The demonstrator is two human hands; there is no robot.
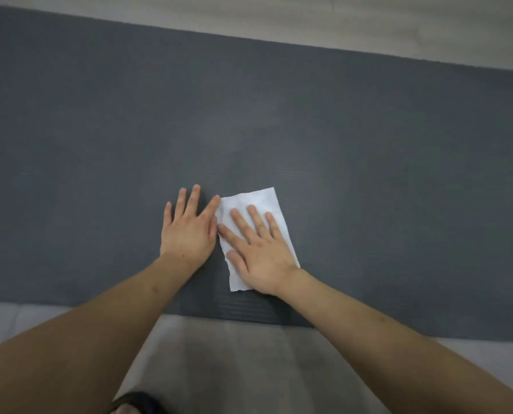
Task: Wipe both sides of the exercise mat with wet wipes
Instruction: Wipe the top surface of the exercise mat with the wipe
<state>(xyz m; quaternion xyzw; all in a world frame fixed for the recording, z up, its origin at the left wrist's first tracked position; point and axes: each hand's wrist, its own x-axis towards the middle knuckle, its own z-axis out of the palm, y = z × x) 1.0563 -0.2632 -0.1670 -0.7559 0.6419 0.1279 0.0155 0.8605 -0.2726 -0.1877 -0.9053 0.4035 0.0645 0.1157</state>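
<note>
Wipe (256,204) lies flat on mat (100,115), near the mat's near edge, about mid-frame. Right hand (261,249) rests palm-down on the wipe, fingers straight and spread, nothing pinched; this grip is flat pressure only. Left hand (188,231) lies flat on bare mat just beside the wipe's left edge, fingers also straight, index tip at or touching the wipe's top-left corner; can't tell if it overlaps.

Wipe's long axis runs near-to-far, leaning slightly left at the far end, roughly in line with the right forearm. Far third of the wipe sticks out past the fingertips. Mat's long axis runs left-right across the view, past both frame sides; floor (368,19) shows beyond its far edge and in front of its near edge.

Judgement: top side being wiped, underside not yet reachable since the mat lies flat. Most unwiped-looking area lies away from the right hand, to the far side and to either side, so next strokes likely push outward. Right hand does the wiping; left likely braces the mat.
</note>
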